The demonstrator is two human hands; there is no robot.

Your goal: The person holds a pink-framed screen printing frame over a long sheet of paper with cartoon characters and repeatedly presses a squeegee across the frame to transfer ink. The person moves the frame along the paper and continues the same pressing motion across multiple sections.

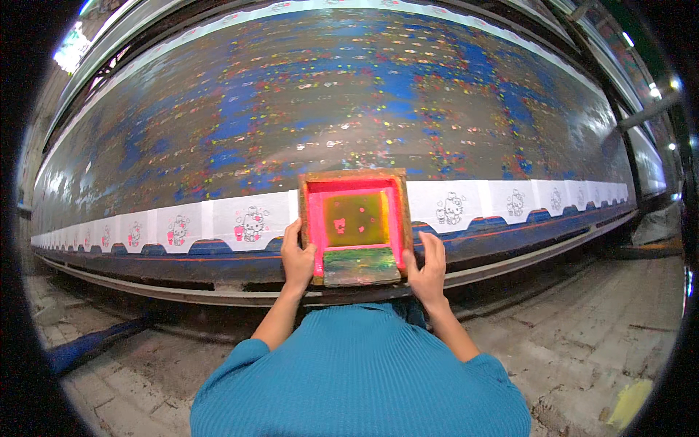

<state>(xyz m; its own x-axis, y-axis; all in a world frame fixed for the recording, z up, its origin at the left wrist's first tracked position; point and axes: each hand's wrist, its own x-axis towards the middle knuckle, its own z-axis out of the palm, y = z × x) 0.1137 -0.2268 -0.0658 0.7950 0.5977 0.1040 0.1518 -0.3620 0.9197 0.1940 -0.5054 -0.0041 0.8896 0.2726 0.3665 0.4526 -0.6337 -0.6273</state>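
One wood-framed printing screen (357, 218): is covering part of white printed strip (193, 222) along near edge of table (306, 109).
Left hand (296, 258): is grasping screen's left side.
Right hand (428, 268): thumb is touching right side, fingers are spreading loosely.

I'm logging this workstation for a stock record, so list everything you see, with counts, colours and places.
wooden frame: 1, brown outside, pink inside, between the hands
mesh panel: 1, olive-yellow with pink shapes, inside the frame
flat piece: 1, streaked green, frame's near end
long table: 1, dark grey with blue patches and coloured specks, ahead
printed white pieces: many, too small to count far off, along the table's near edge
white strip: 1 row, far edge
rail: 1, greyish, below the near edge
floor: 1, grey, both sides
lights: several, white, upper right
teal top: 1, bottom centre
left hand: 1, bare, frame's left side
right hand: 1, bare, frame's right side
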